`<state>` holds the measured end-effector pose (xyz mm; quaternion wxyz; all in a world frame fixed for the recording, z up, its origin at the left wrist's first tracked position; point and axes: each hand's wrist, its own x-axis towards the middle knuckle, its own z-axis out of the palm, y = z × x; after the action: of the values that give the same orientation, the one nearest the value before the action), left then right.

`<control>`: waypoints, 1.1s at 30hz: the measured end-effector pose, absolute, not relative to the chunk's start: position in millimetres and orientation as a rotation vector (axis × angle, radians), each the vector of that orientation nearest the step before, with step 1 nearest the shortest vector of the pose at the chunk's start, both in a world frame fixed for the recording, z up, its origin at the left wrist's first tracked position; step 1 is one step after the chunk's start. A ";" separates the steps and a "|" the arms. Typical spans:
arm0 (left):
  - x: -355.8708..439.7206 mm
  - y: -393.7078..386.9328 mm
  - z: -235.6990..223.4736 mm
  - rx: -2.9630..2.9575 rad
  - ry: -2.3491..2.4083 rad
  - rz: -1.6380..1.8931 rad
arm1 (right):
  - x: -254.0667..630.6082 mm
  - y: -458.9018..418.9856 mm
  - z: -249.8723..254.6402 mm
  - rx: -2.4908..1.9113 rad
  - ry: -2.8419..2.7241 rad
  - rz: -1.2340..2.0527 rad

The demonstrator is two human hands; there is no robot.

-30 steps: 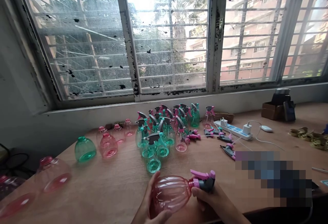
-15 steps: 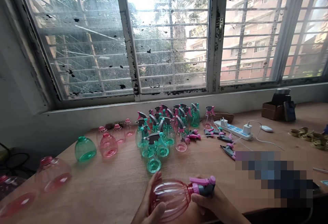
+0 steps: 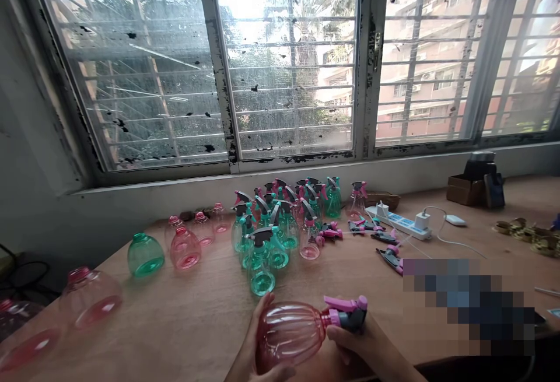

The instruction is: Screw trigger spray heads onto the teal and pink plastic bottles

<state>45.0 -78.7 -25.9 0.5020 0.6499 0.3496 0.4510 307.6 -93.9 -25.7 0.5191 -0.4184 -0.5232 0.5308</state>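
Comparing this view with the one half a second earlier, we note a slight lift of the ribbed pink bottle (image 3: 291,335) and its sprayer head (image 3: 354,319), with the left thumb now lower along the bottle's near side. The bottle lies on its side in our two hands above the near edge of the wooden table (image 3: 175,323), its neck toward the right. Our left hand (image 3: 251,344) is curled around the body, fingers on the far side and thumb on the near side. Our right hand (image 3: 367,341) grips at the neck end, its thumb pressed near the pink collar (image 3: 333,316); the fingers behind are largely hidden. The head sits against the neck, its pink trigger (image 3: 339,302) uppermost. We judge the shift to be a small regrip while the collar is tightened, though whether the thread is fully seated we cannot tell. Around the hands, nothing appears displaced: the nearest teal spray bottle (image 3: 262,280) stands upright just beyond the held one, the headless green bottle (image 3: 146,255) stands to the left, and a loose sprayer head (image 3: 389,258) lies to the right.
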 end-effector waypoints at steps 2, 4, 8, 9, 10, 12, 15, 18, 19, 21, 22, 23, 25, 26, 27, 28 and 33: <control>44.4 -77.8 -27.4 1.595 0.855 1.084 | 307.2 -94.5 -25.6 -1.006 -1.241 1.282; 42.4 -76.1 -30.4 1.622 0.865 1.075 | 307.1 -94.9 -26.9 -1.003 -1.231 1.290; 37.4 -70.8 -39.2 1.621 0.831 1.087 | 308.0 -94.8 -33.5 -1.012 -1.208 1.318; 36.7 -69.4 -41.0 1.615 0.827 1.097 | 308.3 -94.5 -35.4 -1.022 -1.211 1.326; 36.4 -68.3 -42.2 1.609 0.828 1.108 | 308.5 -94.2 -37.1 -1.031 -1.220 1.332; 36.0 -67.2 -42.5 1.600 0.841 1.120 | 308.9 -93.5 -39.1 -1.039 -1.238 1.335; 35.2 -68.8 -39.0 1.584 0.879 1.091 | 308.5 -92.8 -37.9 -1.027 -1.239 1.337; 34.5 -72.0 -35.2 1.591 0.894 1.058 | 307.5 -92.9 -32.6 -0.978 -1.231 1.337; 34.8 -72.9 -34.6 1.603 0.878 1.059 | 307.1 -93.2 -30.4 -0.961 -1.226 1.335; 36.7 -74.0 -34.2 1.628 0.851 1.069 | 306.3 -94.1 -26.0 -0.945 -1.210 1.331; 38.0 -74.3 -34.1 1.640 0.850 1.072 | 305.9 -94.6 -24.1 -0.946 -1.203 1.329; 39.3 -74.5 -34.0 1.652 0.856 1.073 | 305.6 -95.1 -22.3 -0.949 -1.200 1.326; 41.4 -75.1 -32.9 1.669 0.869 1.072 | 305.2 -96.1 -19.6 -0.945 -1.205 1.318; 41.9 -75.5 -31.8 1.673 0.868 1.074 | 305.1 -96.5 -18.8 -0.942 -1.209 1.316; 41.8 -76.0 -30.5 1.672 0.859 1.076 | 305.3 -96.7 -18.6 -0.937 -1.212 1.316; 41.2 -76.6 -28.9 1.666 0.844 1.077 | 305.6 -96.6 -19.0 -0.932 -1.214 1.318; 35.3 -76.1 -24.5 1.641 0.869 1.053 | 309.2 -93.3 -32.1 -0.941 -1.255 1.347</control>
<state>35.3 -76.1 -24.5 0.4826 0.6732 0.3566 0.4322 309.2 -93.3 -32.1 0.5115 -0.3910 -0.5215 0.5599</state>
